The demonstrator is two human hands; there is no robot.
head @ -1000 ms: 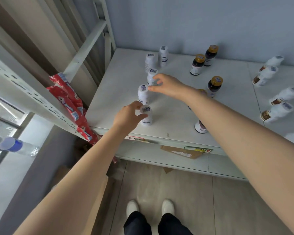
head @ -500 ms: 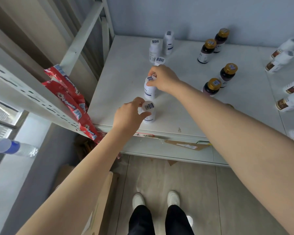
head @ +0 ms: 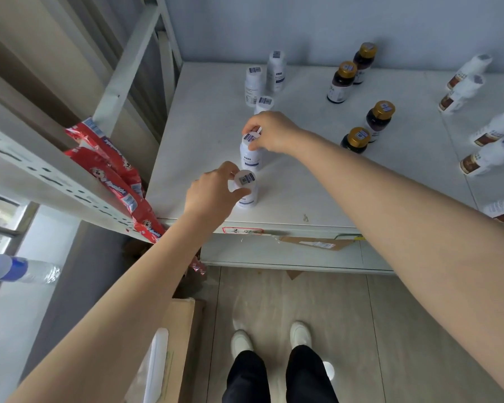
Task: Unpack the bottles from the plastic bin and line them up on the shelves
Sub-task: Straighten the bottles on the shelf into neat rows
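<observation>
On the white shelf several white bottles stand in a column running away from me. My left hand grips the nearest white bottle by its cap, close to the shelf's front edge. My right hand pinches the cap of the second white bottle just behind it. A third white bottle peeks out beyond my right hand, and two more white bottles stand near the back wall. The plastic bin is out of view.
Dark bottles with gold caps stand in the shelf's middle. White bottles with brown bases stand along the right. Red snack packets hang off the left shelf. A cardboard box sits on the floor by my feet; a water bottle lies at left.
My right hand moved from the third bottle back to the second bottle's cap and stays pinched on it. My left hand has kept its grip on the nearest bottle.
</observation>
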